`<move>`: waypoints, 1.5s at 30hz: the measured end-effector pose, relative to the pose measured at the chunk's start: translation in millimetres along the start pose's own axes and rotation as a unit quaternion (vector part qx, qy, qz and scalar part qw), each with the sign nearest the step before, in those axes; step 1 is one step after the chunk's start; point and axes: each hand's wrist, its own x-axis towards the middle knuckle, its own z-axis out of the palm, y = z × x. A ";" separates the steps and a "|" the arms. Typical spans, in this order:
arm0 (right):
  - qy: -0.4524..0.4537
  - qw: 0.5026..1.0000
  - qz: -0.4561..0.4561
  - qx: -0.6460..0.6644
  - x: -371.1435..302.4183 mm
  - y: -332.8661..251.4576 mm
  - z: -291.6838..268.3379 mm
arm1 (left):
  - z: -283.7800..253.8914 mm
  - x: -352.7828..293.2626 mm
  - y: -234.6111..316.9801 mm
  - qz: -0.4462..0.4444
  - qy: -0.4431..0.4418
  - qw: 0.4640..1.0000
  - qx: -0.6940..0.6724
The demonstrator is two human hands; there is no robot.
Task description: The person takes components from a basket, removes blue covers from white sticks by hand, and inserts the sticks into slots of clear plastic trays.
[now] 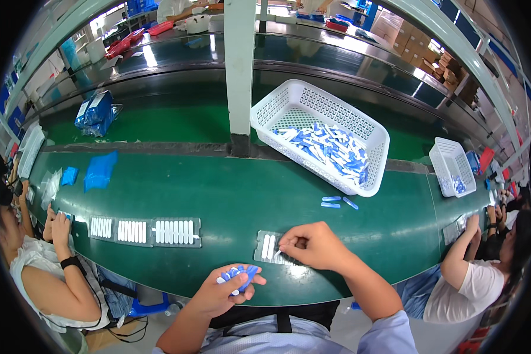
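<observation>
My left hand (213, 297) is cupped around a bunch of small flat blue and white strips (237, 279), near the table's front edge. With thumb and fingers, my right hand (320, 245) pinches a small white strip (277, 254) over the right part of a clear plastic tray (258, 252). Two white strips (268, 246) stand side by side in that tray's left part. Farther left, filled trays (177, 244) with rows of white strips lie in a line. Three loose blue strips (331, 205) rest beyond my right hand.
A large white basket (289, 151) of blue and white strips stands at the back, right of a pale post (239, 76). Blue packages (94, 115) and a blue bag (101, 171) lie left. Co-workers sit on both sides; a smaller basket (445, 154) is at right.
</observation>
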 end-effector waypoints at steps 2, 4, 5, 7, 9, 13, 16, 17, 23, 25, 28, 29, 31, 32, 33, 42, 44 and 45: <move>0.026 0.960 -0.149 -0.237 5.0 -2.6 5.9 | 3.5 2.4 0.7 0.003 -0.014 1.000 -0.002; 0.026 0.960 -0.141 -0.242 5.5 -11.9 11.0 | 3.3 3.1 0.4 0.004 -0.018 1.000 -0.007; 0.033 0.958 -0.122 -0.257 4.8 -17.9 12.7 | 3.4 3.2 0.2 0.003 -0.024 1.000 -0.012; 0.043 0.956 -0.104 -0.272 6.1 -20.5 10.6 | 5.2 3.7 1.9 0.002 -0.024 1.000 -0.008; 0.041 0.977 -0.106 -0.182 8.8 -17.5 6.9 | 5.7 4.0 2.5 0.001 -0.022 1.000 -0.004; 0.022 0.990 -0.132 -0.035 -14.4 -26.8 25.3 | 4.6 5.2 -2.9 -0.008 -0.022 1.000 -0.013; 0.004 0.982 -0.185 -0.029 -23.1 -18.9 37.3 | 12.2 7.9 -4.2 -0.020 -0.035 0.999 -0.006; 0.049 0.986 -0.162 0.001 -23.6 -6.2 37.5 | 14.9 8.4 -3.6 -0.028 -0.037 0.999 0.004; 0.057 0.991 -0.014 0.122 -8.7 10.6 -6.1 | 6.1 0.8 -3.5 -0.013 -0.002 1.000 0.016; 0.019 0.995 -0.043 -0.092 -4.8 6.0 -8.3 | 5.1 2.3 -4.8 -0.014 -0.009 1.000 0.006; 0.043 0.963 -0.097 -0.249 -1.9 -5.6 1.7 | 8.1 5.3 -4.9 -0.019 -0.016 1.000 -0.007; 0.033 0.963 -0.062 -0.262 -0.4 -13.0 3.6 | 9.4 6.2 -5.0 -0.022 -0.017 1.000 -0.010; 0.035 0.960 -0.055 -0.272 2.3 -18.0 3.5 | 9.2 7.2 -5.2 -0.022 -0.018 1.000 -0.009; 0.037 0.958 -0.047 -0.282 2.4 -19.1 3.4 | 9.3 7.4 -5.2 -0.024 -0.019 1.000 -0.009; 0.037 0.958 -0.049 -0.281 2.0 -18.9 2.1 | 8.8 7.3 -4.7 -0.022 -0.018 1.000 -0.008; -0.048 0.994 -0.100 -0.018 -34.9 -24.5 31.0 | 5.7 9.7 -10.9 -0.068 -0.062 0.996 -0.006; 0.007 0.992 -0.125 0.025 -32.2 -4.1 24.2 | 12.9 10.0 -8.3 -0.048 -0.050 0.998 0.004; 0.087 0.991 -0.093 0.051 -31.1 0.0 20.2 | 13.0 8.6 -7.4 -0.047 -0.049 0.998 0.004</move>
